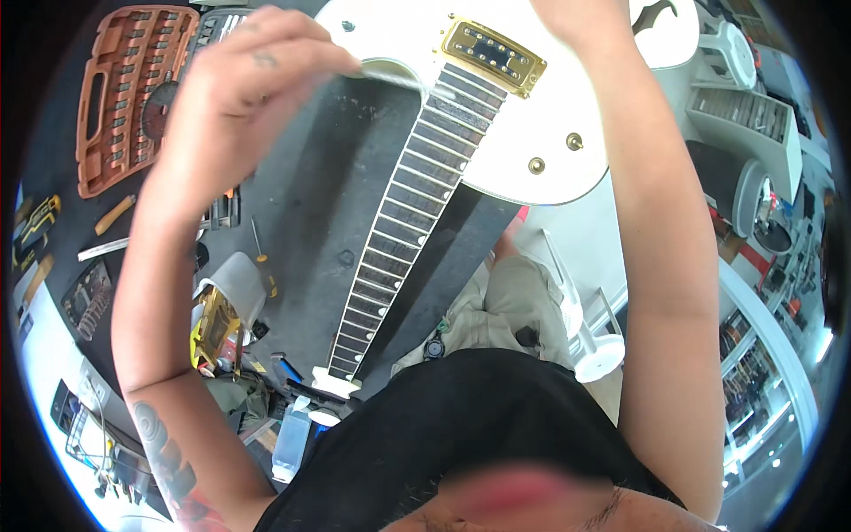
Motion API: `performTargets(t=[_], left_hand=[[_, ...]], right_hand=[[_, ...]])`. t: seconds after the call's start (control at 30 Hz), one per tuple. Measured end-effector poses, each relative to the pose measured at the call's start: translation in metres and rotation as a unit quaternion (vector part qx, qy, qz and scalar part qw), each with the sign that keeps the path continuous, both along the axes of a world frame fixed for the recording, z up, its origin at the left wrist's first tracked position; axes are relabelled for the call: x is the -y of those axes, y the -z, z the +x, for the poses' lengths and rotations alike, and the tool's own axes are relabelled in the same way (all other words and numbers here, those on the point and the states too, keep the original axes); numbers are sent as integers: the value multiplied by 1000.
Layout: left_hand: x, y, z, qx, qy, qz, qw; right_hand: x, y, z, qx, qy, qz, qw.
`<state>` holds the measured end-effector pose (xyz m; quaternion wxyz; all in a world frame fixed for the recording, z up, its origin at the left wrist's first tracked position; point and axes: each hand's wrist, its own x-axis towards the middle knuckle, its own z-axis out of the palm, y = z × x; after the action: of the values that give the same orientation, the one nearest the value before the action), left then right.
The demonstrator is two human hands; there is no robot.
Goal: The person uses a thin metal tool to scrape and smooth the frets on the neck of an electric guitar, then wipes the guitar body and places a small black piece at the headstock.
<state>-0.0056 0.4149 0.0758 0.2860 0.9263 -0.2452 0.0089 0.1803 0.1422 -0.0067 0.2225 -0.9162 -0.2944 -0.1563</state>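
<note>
A white electric guitar body [550, 115] lies on the dark bench, its fretted neck [412, 195] slanting down toward me. A gold-framed pickup [483, 51] sits at the end of the fretboard, and two bare metal shafts [536, 166] stick up near the body's lower edge. My left hand [253, 84] is at the curved cutaway on the left, fingertips pressed together by its rim. What they hold, if anything, I cannot make out. My right hand [567, 16] reaches over the body at the top, with its fingers cut off by the picture's edge.
An orange socket case [128, 97] lies at the upper left of the bench [310, 239]. Below it are a wooden handle [115, 215], a screwdriver [258, 239] and gold hardware [215, 328]. A clear bottle [291, 442] stands near the headstock [336, 381]. White stools [598, 355] stand to the right.
</note>
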Motion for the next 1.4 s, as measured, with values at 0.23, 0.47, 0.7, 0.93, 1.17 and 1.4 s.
performTargets(t=[0.23,0.47,0.7,0.93,1.17,1.4], left_hand=[[26,29,-24,-29,-17,2,999],[33,32,-14,8,9,21,1000],[38,30,-14,2,24,10,1000],[42,32,-13,31,27,26,999],[23,18,-11,19,24,88,996],[12,16,-11,41,24,94,994]], right_hand=[[-3,0,-1,-7,-8,24,1000],[-1,2,0,5,4,-2,1000],[-4,-6,-2,-16,0,-6,1000],[1,-1,2,-16,-3,-3,1000],[-8,-7,-8,-6,-7,2,1000],[-6,-3,-8,-4,-1,-10,1000]])
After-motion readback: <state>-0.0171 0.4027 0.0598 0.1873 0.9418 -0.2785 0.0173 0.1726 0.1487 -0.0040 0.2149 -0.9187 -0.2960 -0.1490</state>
